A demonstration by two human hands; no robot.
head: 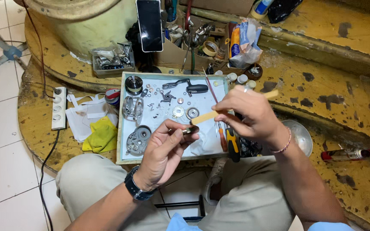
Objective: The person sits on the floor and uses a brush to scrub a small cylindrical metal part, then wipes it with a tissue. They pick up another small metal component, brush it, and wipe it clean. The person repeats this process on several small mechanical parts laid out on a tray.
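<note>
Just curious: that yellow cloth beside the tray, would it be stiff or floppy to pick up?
Probably floppy: the yellow cloth lies crumpled in soft folds. Likely light too, since it drapes thin over the white rag beneath. It seems unlikely to roll or slide, lying flat.

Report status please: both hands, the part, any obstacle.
Left hand pinches small metal part. Right hand holds flat wooden stick, tip at part. Nothing between them.
</note>
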